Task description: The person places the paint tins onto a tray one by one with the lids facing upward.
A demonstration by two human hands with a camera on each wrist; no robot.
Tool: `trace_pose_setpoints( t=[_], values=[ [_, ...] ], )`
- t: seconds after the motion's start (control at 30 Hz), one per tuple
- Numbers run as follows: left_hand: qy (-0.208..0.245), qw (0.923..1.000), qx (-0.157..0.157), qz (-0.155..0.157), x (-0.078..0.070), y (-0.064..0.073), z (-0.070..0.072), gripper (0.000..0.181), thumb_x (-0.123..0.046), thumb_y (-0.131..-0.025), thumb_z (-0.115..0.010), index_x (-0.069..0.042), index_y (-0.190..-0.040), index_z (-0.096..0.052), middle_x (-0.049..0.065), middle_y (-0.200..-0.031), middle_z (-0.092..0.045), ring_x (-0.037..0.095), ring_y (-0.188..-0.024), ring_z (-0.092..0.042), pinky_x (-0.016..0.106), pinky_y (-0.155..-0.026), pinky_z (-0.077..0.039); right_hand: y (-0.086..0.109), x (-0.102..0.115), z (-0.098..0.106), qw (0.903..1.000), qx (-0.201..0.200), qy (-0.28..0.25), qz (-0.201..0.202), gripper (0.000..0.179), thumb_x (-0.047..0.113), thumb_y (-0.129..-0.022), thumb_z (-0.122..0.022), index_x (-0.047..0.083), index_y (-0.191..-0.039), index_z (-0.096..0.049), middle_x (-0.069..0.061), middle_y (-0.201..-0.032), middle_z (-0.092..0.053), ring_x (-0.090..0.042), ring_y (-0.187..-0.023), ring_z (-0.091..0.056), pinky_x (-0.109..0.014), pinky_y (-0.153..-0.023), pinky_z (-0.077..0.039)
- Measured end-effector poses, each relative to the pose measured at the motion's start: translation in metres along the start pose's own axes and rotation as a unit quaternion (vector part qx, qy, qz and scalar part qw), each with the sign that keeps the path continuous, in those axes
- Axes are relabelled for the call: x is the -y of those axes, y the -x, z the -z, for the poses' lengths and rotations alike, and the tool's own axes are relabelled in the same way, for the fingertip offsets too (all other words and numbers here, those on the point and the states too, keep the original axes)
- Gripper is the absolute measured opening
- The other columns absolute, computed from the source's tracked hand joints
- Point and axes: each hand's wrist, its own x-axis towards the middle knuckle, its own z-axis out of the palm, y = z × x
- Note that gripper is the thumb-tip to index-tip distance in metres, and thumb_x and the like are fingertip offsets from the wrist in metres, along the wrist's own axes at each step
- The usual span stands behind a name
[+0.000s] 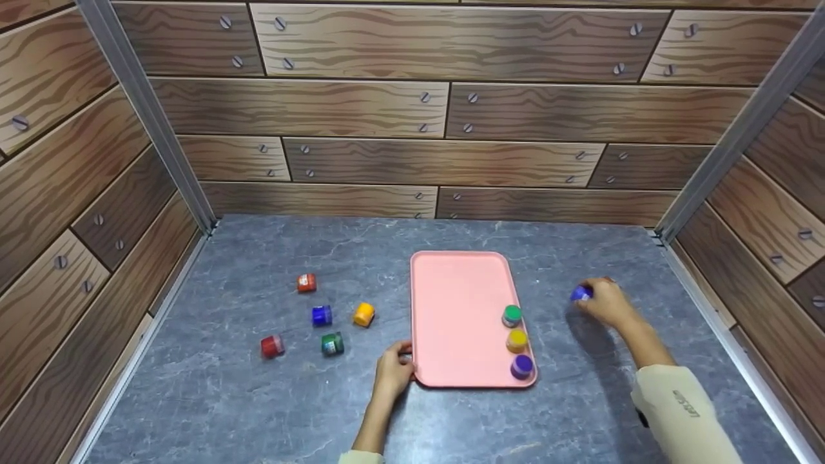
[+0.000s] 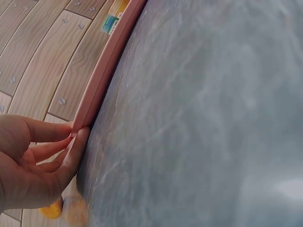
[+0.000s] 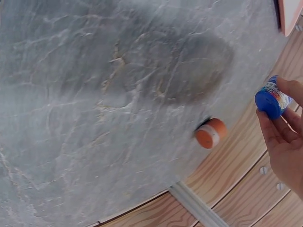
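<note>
My left hand (image 1: 393,374) pinches the rim of the pink tray (image 1: 461,309) near its front left corner. The left wrist view shows the thumb above and fingers below the tray edge (image 2: 97,87). To the right of the tray, my right hand (image 1: 609,303) holds a small blue paint jar (image 3: 272,100) above the table, its lid and printed label showing. An orange jar (image 3: 211,133) lies on the table close by, mostly hidden behind that hand in the head view. Along the tray's right side stand a green-lidded jar (image 1: 512,315), a yellow jar (image 1: 517,341) and a purple jar (image 1: 522,367).
Left of the tray lie several jars: an orange-red jar (image 1: 307,283), a blue jar (image 1: 321,316), a yellow-orange jar (image 1: 363,314), a dark green jar (image 1: 332,344) and a red jar (image 1: 272,347). Wood-patterned walls (image 1: 361,109) enclose the grey marbled table (image 1: 258,412).
</note>
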Motion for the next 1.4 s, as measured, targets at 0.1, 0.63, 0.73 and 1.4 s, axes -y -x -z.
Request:
trace_pose_setpoints(
  t=[0.1, 0.63, 0.73, 1.4],
  values=[
    [-0.008, 1.0, -0.003, -0.002, 0.0, 0.0, 0.001, 0.042, 0.018, -0.067, -0.051, 0.011, -0.107, -0.059, 0.016, -0.094, -0.063, 0.018, -0.066, -0.06, 0.025, -0.049, -0.052, -0.002, 0.007, -0.001, 1.0, -0.005, -0.001, 0.007, 0.034, 0.007, -0.072, -0.067, -0.012, -0.1, -0.06, -0.029, -0.098, -0.059, -0.045, -0.091, -0.055, -0.057, -0.079, -0.044],
    [-0.004, 1.0, 0.001, -0.002, 0.002, 0.001, 0.001, 0.041, 0.017, -0.068, -0.054, 0.013, -0.109, -0.057, 0.018, -0.096, -0.062, 0.015, -0.065, -0.058, 0.025, -0.05, -0.052, -0.01, 0.043, -0.013, 0.9989, 0.004, -0.023, 0.04, 0.034, 0.007, -0.074, -0.07, -0.009, -0.103, -0.06, -0.028, -0.103, -0.057, -0.043, -0.097, -0.053, -0.054, -0.083, -0.044],
    [-0.006, 1.0, 0.0, -0.005, 0.002, 0.001, 0.001, 0.041, 0.017, -0.068, -0.055, 0.013, -0.108, -0.057, 0.017, -0.096, -0.062, 0.014, -0.064, -0.057, 0.024, -0.05, -0.052, -0.011, 0.049, -0.016, 0.9987, 0.008, -0.029, 0.041, 0.035, 0.008, -0.075, -0.07, -0.009, -0.105, -0.06, -0.028, -0.104, -0.057, -0.042, -0.097, -0.054, -0.053, -0.083, -0.044],
    [0.0, 1.0, 0.001, -0.002, 0.003, 0.0, -0.001, 0.041, 0.018, -0.068, -0.052, 0.013, -0.108, -0.057, 0.016, -0.095, -0.062, 0.015, -0.065, -0.058, 0.024, -0.049, -0.052, -0.025, 0.075, -0.036, 0.9977, 0.011, -0.057, 0.035, 0.041, 0.009, -0.076, -0.069, -0.011, -0.11, -0.058, -0.03, -0.108, -0.056, -0.042, -0.099, -0.053, -0.051, -0.084, -0.045]
  ],
)
